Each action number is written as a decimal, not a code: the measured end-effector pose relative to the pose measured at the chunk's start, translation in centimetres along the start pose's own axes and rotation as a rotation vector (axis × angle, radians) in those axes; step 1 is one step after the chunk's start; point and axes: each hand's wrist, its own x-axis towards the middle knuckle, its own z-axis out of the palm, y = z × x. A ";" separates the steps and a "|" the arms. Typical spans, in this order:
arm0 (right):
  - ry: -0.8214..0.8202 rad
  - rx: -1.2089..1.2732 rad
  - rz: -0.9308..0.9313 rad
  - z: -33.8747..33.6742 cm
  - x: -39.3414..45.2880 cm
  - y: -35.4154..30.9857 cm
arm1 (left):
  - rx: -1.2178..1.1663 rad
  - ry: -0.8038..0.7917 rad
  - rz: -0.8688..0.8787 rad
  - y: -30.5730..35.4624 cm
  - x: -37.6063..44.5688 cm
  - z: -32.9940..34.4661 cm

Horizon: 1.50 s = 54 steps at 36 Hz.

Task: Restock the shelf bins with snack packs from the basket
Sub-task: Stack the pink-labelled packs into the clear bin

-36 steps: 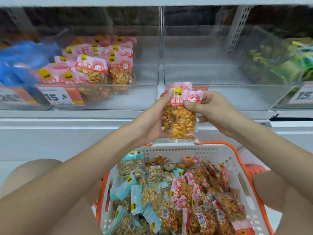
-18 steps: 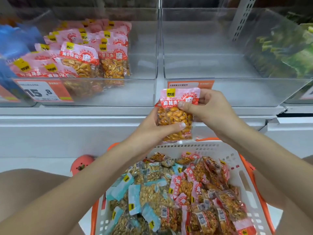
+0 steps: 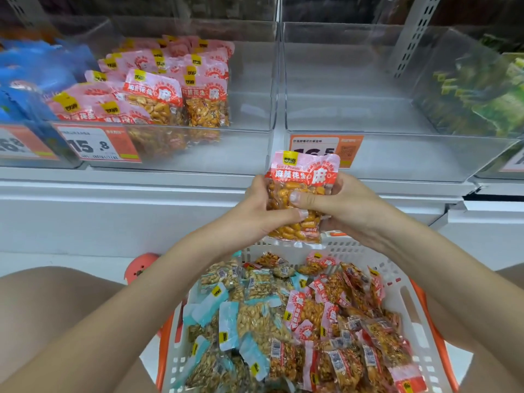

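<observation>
Both hands on one pack here: the left hand (image 3: 262, 211) and the right hand (image 3: 337, 204) each have their grip clamped on the pink spicy peanut pack (image 3: 302, 194), held upright above the basket (image 3: 397, 282) of mixed snack packs, just in front of the clear shelf bin (image 3: 397, 154) with the 16.5 tag.

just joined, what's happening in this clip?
A person is restocking shelf bins. Both hands, left hand and right hand, grip one pink spicy peanut pack upright, above the white basket and in front of the shelf edge. The basket holds a pile of pink and light blue packs. The pink-pack bin on the left is partly filled with matching packs; the bin right of it, with the 16.5 price tag, shows no packs. The held pack isn't in any bin yet.
</observation>
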 end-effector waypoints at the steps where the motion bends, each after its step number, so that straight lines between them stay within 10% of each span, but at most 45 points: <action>1: 0.016 -0.018 -0.024 0.3 0.0 -0.5 | 0.061 0.019 0.031 0.4 -0.2 -0.3; 14: 0.301 -0.203 -0.481 6.7 9.0 -11.9 | 0.495 0.340 -0.054 2.5 -1.7 -10.8; 24: 0.085 -0.100 -0.053 10.0 18.3 -9.9 | 0.889 0.302 -0.112 0.7 0.6 -11.5; 38: -0.093 -0.639 -0.202 9.3 18.2 -9.3 | 0.910 0.325 -0.150 1.5 0.6 -10.1; 54: -0.189 -0.800 0.312 9.1 19.4 -9.2 | 0.916 0.320 -0.184 1.9 0.4 -9.4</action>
